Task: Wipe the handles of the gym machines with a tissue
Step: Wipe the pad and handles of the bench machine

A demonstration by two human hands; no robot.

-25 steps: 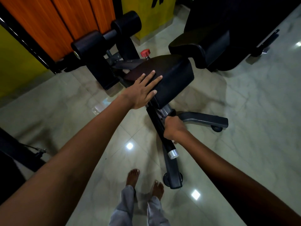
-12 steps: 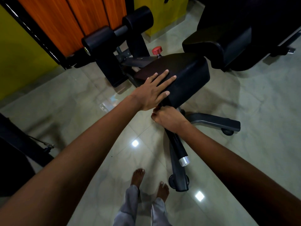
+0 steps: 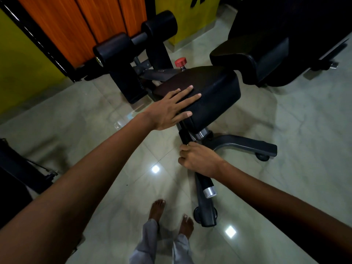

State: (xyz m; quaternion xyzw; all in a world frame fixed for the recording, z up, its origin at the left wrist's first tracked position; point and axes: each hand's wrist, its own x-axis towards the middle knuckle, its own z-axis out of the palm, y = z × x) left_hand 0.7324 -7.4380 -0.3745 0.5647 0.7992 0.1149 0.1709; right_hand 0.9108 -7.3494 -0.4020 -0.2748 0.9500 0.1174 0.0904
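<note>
Left hand [image 3: 171,109] flat, fingers straight, on seat pad [image 3: 205,92], likely bracing. Right hand [image 3: 200,161] clenched round black handle [image 3: 206,184] below pad, likely wiping. Tissue hidden, presumably inside fist.

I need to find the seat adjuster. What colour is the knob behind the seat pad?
Red: the knob shows in the head view, just behind the black seat pad.

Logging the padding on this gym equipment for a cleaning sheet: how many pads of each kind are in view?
Round roller pads: 2
Flat seat pads: 2, one under the left hand, one behind
Total: 4
</note>
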